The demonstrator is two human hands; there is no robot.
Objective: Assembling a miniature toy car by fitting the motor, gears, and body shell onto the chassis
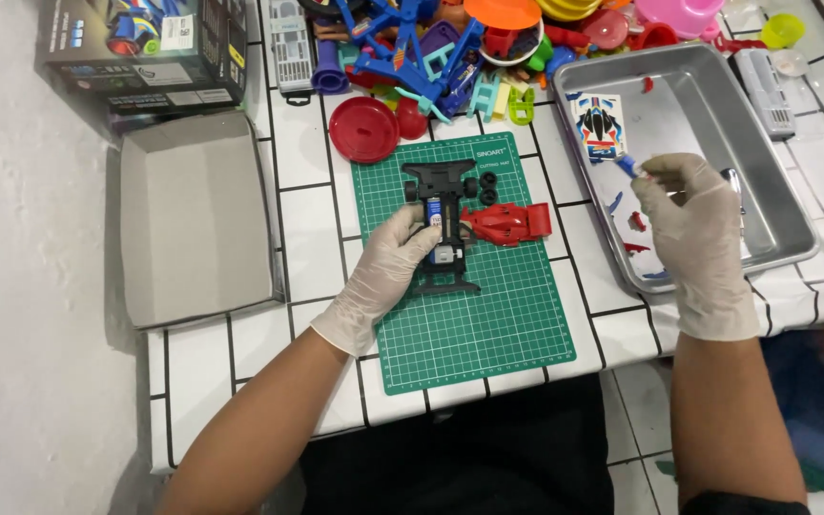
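A black toy-car chassis [442, 181] lies lengthwise on a green cutting mat [474, 319]. My left hand [388, 267], in a pale glove, rests on the chassis's middle and holds it down. A red car body shell [512, 224] lies just right of the chassis on the mat. Over a metal tray [765, 162], my gloved right hand [693, 224] pinches a small blue-tipped piece [628, 166] between thumb and fingers. A decal sheet [600, 126] with a car print lies in the tray next to that piece.
A grey cardboard lid [193, 215] lies at the left, with a dark printed box [140, 48] behind it. A red round lid [362, 129] and a heap of coloured plastic toy parts [431, 57] crowd the back. Small red and blue scraps lie in the tray.
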